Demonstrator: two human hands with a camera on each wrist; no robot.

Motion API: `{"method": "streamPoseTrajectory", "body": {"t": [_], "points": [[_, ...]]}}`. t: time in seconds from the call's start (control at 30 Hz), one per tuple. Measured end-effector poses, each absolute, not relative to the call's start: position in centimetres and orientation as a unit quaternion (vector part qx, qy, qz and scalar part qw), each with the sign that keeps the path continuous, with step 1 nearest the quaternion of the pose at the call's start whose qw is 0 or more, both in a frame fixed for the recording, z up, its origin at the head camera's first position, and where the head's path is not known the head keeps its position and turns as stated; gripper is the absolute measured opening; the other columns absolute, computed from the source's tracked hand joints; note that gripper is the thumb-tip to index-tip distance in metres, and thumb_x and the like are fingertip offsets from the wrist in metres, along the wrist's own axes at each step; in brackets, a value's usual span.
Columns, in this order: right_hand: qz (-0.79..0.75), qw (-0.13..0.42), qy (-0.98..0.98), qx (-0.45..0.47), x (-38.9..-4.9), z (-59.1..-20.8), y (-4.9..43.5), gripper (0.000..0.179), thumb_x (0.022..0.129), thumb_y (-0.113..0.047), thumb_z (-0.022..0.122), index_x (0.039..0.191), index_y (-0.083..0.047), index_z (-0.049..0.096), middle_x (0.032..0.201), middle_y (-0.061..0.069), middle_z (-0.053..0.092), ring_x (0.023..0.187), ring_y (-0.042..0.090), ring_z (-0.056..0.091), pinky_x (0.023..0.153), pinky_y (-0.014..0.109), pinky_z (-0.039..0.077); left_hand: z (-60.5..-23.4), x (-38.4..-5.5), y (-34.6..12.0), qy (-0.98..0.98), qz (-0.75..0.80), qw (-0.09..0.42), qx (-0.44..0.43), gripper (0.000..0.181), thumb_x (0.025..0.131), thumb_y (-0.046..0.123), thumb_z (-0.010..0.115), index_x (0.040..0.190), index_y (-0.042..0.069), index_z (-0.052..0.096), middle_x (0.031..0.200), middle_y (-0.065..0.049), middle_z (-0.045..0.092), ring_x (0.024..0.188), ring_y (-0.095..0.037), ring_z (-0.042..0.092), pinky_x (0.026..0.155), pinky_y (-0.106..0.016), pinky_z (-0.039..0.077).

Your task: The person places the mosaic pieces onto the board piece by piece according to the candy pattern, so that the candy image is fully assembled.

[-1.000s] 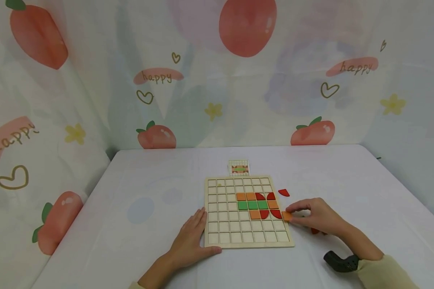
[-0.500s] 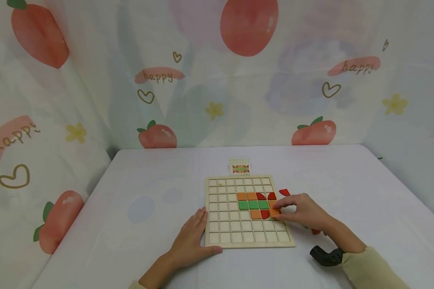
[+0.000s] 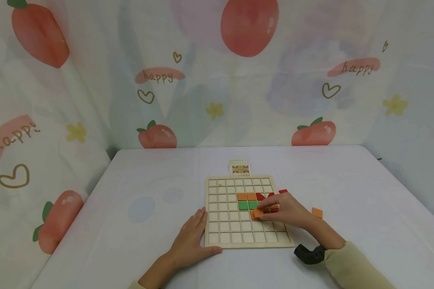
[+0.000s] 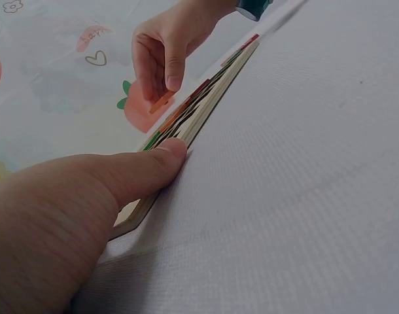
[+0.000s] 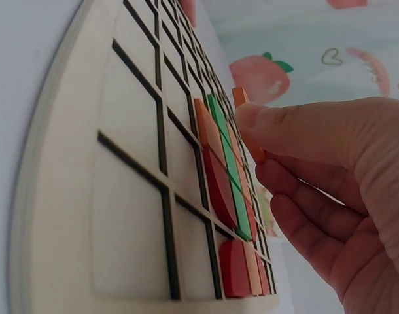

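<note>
A pale wooden grid board [image 3: 231, 237] lies on the white table. My left hand [image 3: 189, 243] rests at its near left corner, fingers straight along the side and thumb on the front edge. Over the board, my right hand [image 3: 287, 210] pinches an orange square tile [image 5: 240, 97] between thumb and fingers. That tile hangs tilted above the lower row, just clear of the pieces in the right wrist view. Set in the grid are orange squares [image 3: 241, 196], green squares [image 3: 243, 205] and red rounded pieces [image 5: 219, 196]; the right hand partly covers them in the head view.
A small pattern card [image 3: 240, 168] lies behind the board. To the right are a loose orange tile [image 3: 317, 212] and a red piece [image 3: 283, 191], partly hidden by the hand. A black device [image 3: 309, 255] sits at the right wrist. A printed curtain [image 3: 217, 80] stands behind the table.
My right hand has carried the orange tile leftward, from the board's right edge to over its lower row. A loose orange tile now shows beyond the right forearm. The left hand stays put.
</note>
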State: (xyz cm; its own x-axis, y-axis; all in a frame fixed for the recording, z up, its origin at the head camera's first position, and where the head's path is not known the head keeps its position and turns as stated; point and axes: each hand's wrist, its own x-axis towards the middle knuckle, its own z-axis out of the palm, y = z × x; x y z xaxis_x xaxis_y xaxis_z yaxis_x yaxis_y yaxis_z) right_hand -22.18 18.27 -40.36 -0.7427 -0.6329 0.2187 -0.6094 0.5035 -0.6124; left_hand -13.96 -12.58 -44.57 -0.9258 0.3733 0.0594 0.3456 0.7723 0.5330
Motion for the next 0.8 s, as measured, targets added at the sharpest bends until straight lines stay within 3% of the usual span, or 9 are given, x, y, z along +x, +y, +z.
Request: {"method": "streamPoseTrajectory", "body": {"t": [0.3,0.8], "points": [[-0.361,0.0,0.86,-0.361,-22.1,-41.1,16.8,0.025,0.074,-0.024,0.078,0.095,-0.011,0.073,0.089,-0.007,0.068,0.086,0.013,0.06,0.069,0.032,0.051,-44.6,-13.9,-12.6,0.943,0.275,0.03,0.185,0.108,0.073,0.071,0.055,0.145,0.0,0.019,0.152,-0.01,0.014,0.138,-0.022,0.009,0.108,-0.045,0.014],[-0.367,-0.027,0.834,-0.412,-22.8,-41.9,15.2,0.021,0.074,-0.02,0.078,0.094,-0.013,0.073,0.089,-0.009,0.068,0.083,0.006,0.061,0.07,0.028,0.052,-44.6,-14.1,-12.6,0.944,0.272,0.032,0.185,0.108,0.072,0.073,0.053,0.145,0.0,0.019,0.152,-0.009,0.013,0.138,-0.023,0.009,0.107,-0.046,0.015]]}}
